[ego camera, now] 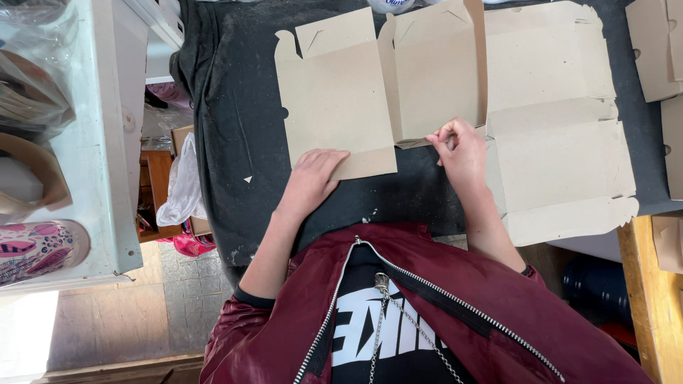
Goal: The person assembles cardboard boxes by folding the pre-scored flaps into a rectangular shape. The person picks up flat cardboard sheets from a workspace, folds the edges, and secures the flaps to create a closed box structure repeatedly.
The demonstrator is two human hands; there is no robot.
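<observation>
A flat brown cardboard box blank [341, 99] lies on the dark cloth-covered table [235, 128]. My left hand [313, 174] presses flat on the blank's near left corner. My right hand [461, 151] pinches the near edge of a raised middle panel [434, 78], which is folded up at a crease. A second, larger unfolded blank [555, 121] lies under and to the right of my right hand.
More cardboard blanks [654, 50] sit at the right edge. A white shelf unit [92, 135] with a patterned cup [39, 249] stands on the left. A white plastic bag [181, 188] hangs beside the table. A wooden board [651, 299] is at lower right.
</observation>
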